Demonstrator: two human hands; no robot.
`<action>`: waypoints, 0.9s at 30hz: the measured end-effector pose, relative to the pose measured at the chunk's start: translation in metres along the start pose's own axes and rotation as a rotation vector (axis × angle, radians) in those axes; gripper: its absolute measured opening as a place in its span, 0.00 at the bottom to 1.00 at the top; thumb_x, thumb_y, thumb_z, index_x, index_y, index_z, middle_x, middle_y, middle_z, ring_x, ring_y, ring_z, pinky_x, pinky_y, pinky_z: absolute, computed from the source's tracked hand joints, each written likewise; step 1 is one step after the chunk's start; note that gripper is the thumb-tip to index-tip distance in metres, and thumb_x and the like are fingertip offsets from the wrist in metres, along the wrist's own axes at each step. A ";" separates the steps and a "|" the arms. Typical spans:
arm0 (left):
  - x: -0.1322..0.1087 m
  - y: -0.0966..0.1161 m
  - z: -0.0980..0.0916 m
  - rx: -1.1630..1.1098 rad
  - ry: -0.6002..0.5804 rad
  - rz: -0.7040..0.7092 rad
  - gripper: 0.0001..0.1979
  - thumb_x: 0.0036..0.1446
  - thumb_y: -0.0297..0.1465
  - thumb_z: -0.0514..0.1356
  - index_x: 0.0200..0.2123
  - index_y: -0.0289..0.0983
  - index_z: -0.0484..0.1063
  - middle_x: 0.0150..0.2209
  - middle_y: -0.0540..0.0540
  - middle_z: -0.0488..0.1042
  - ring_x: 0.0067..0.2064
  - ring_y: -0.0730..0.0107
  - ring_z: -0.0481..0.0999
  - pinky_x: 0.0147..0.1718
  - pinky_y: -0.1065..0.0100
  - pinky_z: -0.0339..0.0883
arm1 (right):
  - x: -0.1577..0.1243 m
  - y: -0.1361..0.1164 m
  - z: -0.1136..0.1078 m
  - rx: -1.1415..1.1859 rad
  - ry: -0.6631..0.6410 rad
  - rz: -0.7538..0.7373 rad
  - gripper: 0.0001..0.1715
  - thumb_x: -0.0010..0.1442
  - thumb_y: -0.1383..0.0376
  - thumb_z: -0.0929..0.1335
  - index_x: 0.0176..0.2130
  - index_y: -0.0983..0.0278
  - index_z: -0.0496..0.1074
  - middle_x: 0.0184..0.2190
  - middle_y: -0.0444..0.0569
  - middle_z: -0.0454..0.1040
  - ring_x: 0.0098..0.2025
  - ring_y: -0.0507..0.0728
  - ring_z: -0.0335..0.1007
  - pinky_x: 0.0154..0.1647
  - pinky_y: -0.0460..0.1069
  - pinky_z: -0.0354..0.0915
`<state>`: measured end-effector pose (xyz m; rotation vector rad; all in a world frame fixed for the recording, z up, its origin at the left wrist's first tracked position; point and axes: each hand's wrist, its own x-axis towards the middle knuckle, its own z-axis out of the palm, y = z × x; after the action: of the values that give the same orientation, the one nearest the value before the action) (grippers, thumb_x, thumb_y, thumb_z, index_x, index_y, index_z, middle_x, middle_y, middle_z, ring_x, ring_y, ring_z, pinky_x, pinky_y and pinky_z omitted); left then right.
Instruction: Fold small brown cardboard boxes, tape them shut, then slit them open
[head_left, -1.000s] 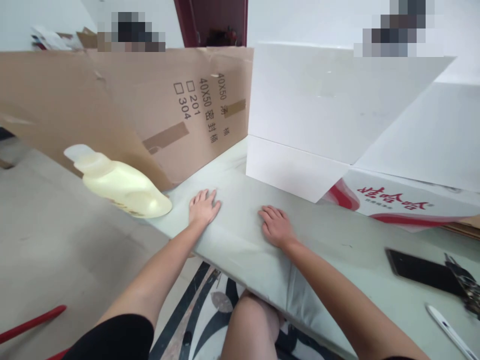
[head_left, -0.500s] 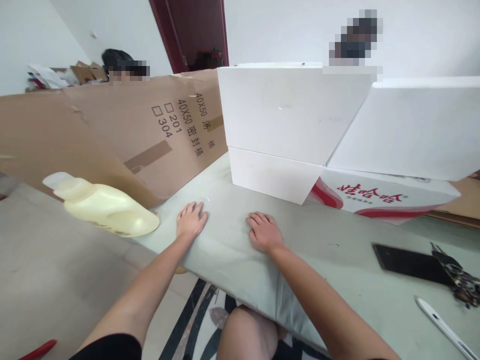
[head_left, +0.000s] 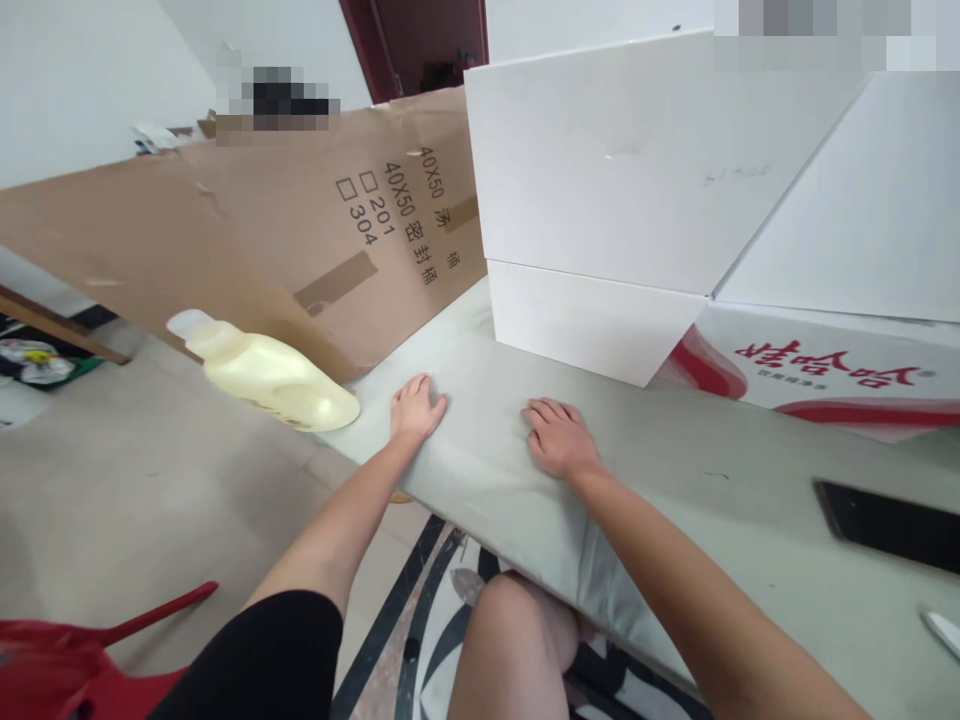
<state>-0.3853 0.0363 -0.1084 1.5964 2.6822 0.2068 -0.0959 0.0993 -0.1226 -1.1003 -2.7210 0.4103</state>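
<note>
My left hand (head_left: pixel 416 410) lies palm down on the pale green table cover (head_left: pixel 487 480), fingers stretched out, holding nothing. To its left, at the table's edge, stands a pale yellow plastic bottle (head_left: pixel 277 380) with a whitish cap; it looks tilted in this wide view. My right hand (head_left: pixel 559 437) also rests flat on the cover with its fingers extended and nothing in it. Beyond the right hand is a white carton panel (head_left: pixel 585 320). A gap of bare cover separates the two hands.
A brown cardboard sheet (head_left: pixel 262 220) with printed text walls off the left back. White boxes with red lettering (head_left: pixel 832 365) stand at the back right. A black phone (head_left: pixel 892 520) and a white pen-like object (head_left: pixel 941 632) lie at right. A red chair (head_left: pixel 97 660) is at lower left.
The view has shifted left and down, so the table things appear further right and more of the red chair shows. Both hands stay flat on the cover.
</note>
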 end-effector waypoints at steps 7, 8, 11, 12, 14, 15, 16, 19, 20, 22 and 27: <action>-0.002 -0.001 0.002 -0.036 0.025 0.014 0.27 0.68 0.39 0.51 0.67 0.36 0.64 0.70 0.36 0.67 0.71 0.55 0.63 0.70 0.53 0.53 | 0.000 -0.002 -0.001 -0.026 -0.011 0.012 0.29 0.69 0.64 0.58 0.65 0.60 0.69 0.71 0.50 0.66 0.73 0.61 0.56 0.72 0.61 0.51; -0.002 -0.001 0.003 -0.042 0.029 0.011 0.27 0.68 0.39 0.51 0.66 0.36 0.64 0.69 0.36 0.68 0.71 0.54 0.64 0.70 0.53 0.53 | 0.000 -0.002 -0.001 -0.029 -0.013 0.013 0.29 0.69 0.64 0.58 0.65 0.60 0.69 0.71 0.49 0.65 0.74 0.61 0.56 0.72 0.60 0.51; -0.003 -0.002 0.005 -0.055 0.037 -0.002 0.27 0.67 0.39 0.52 0.65 0.35 0.65 0.67 0.34 0.69 0.70 0.51 0.66 0.69 0.51 0.54 | -0.001 -0.002 0.001 -0.038 -0.017 0.014 0.29 0.69 0.64 0.58 0.65 0.60 0.69 0.71 0.49 0.65 0.74 0.62 0.56 0.72 0.60 0.50; -0.003 -0.002 0.006 -0.058 0.040 -0.002 0.27 0.67 0.39 0.52 0.65 0.35 0.65 0.67 0.34 0.69 0.69 0.50 0.66 0.69 0.51 0.54 | -0.001 -0.001 0.001 -0.041 -0.018 0.015 0.29 0.69 0.64 0.58 0.65 0.60 0.69 0.71 0.49 0.65 0.74 0.62 0.56 0.72 0.60 0.50; -0.003 -0.003 0.007 -0.065 0.048 0.005 0.26 0.67 0.39 0.53 0.64 0.35 0.66 0.67 0.34 0.70 0.69 0.50 0.66 0.69 0.51 0.54 | -0.001 -0.001 0.002 -0.046 -0.018 0.018 0.29 0.69 0.64 0.58 0.65 0.60 0.69 0.71 0.49 0.65 0.74 0.62 0.56 0.72 0.60 0.50; -0.002 -0.003 0.007 -0.068 0.052 0.010 0.26 0.67 0.39 0.53 0.64 0.35 0.66 0.66 0.34 0.70 0.69 0.49 0.67 0.69 0.51 0.55 | -0.001 0.000 0.003 -0.048 -0.019 0.020 0.29 0.69 0.64 0.58 0.65 0.60 0.69 0.71 0.49 0.65 0.74 0.62 0.56 0.72 0.60 0.50; -0.002 -0.004 0.007 -0.071 0.058 0.013 0.26 0.67 0.39 0.53 0.64 0.35 0.66 0.66 0.34 0.71 0.68 0.49 0.68 0.68 0.51 0.56 | -0.001 0.000 0.003 -0.050 -0.019 0.021 0.29 0.69 0.63 0.58 0.65 0.60 0.69 0.71 0.50 0.65 0.73 0.62 0.57 0.72 0.60 0.50; -0.002 -0.005 0.008 -0.078 0.078 0.019 0.24 0.67 0.37 0.53 0.63 0.34 0.66 0.62 0.33 0.73 0.64 0.49 0.71 0.65 0.53 0.60 | -0.001 0.000 0.003 -0.052 -0.018 0.018 0.29 0.69 0.63 0.58 0.65 0.60 0.69 0.71 0.50 0.65 0.73 0.62 0.57 0.72 0.60 0.50; -0.003 -0.005 0.008 -0.078 0.086 0.023 0.23 0.68 0.36 0.52 0.62 0.33 0.66 0.60 0.33 0.74 0.63 0.49 0.72 0.64 0.53 0.62 | -0.001 -0.001 0.003 -0.051 -0.015 0.017 0.29 0.69 0.63 0.58 0.65 0.60 0.69 0.71 0.50 0.65 0.73 0.62 0.57 0.72 0.60 0.50; -0.005 -0.006 0.008 -0.074 0.103 0.039 0.20 0.68 0.33 0.51 0.60 0.33 0.68 0.57 0.33 0.76 0.59 0.51 0.74 0.61 0.55 0.64 | -0.002 -0.001 0.003 -0.044 -0.009 0.014 0.29 0.69 0.64 0.58 0.64 0.61 0.70 0.71 0.50 0.66 0.73 0.62 0.57 0.72 0.60 0.50; 0.001 -0.007 -0.004 -0.059 0.147 0.142 0.14 0.67 0.28 0.51 0.48 0.36 0.75 0.51 0.36 0.78 0.55 0.53 0.76 0.59 0.55 0.67 | -0.002 -0.001 0.001 -0.014 0.006 0.005 0.28 0.68 0.64 0.58 0.63 0.62 0.70 0.70 0.52 0.67 0.73 0.62 0.58 0.72 0.60 0.51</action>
<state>-0.3924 0.0332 -0.1051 1.8235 2.6376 0.4175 -0.0955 0.0971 -0.1238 -1.1103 -2.7207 0.3892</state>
